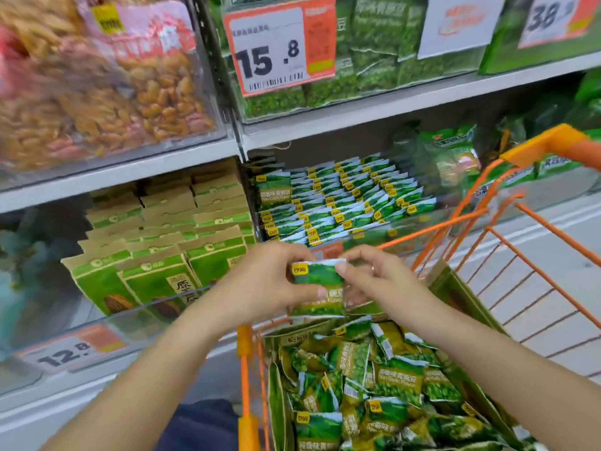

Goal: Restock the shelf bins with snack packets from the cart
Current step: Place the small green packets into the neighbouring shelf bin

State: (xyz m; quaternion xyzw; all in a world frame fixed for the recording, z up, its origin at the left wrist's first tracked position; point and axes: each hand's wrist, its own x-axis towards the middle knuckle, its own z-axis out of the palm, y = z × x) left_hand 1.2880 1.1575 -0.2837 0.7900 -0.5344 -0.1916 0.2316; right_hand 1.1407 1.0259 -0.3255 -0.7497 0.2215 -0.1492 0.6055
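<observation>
At frame centre, left hand (pixel 260 281) and right hand (pixel 374 281) pinch one green packet (pixel 320 288) by its side edges, held upright above the cart (pixel 487 222), likely to square it for filing. Below, lower centre-right, loose packets (pixel 374 385) fill a box in the cart. Just above the hands, the bin (pixel 341 196) holds neat rows of matching packets, front edge near the hands.

Open top of packet bin (pixel 341 203) left reachable beneath upper shelf (pixel 406 102); near clear front lip and cart rim (pixel 435 226) at right are set in the way.
</observation>
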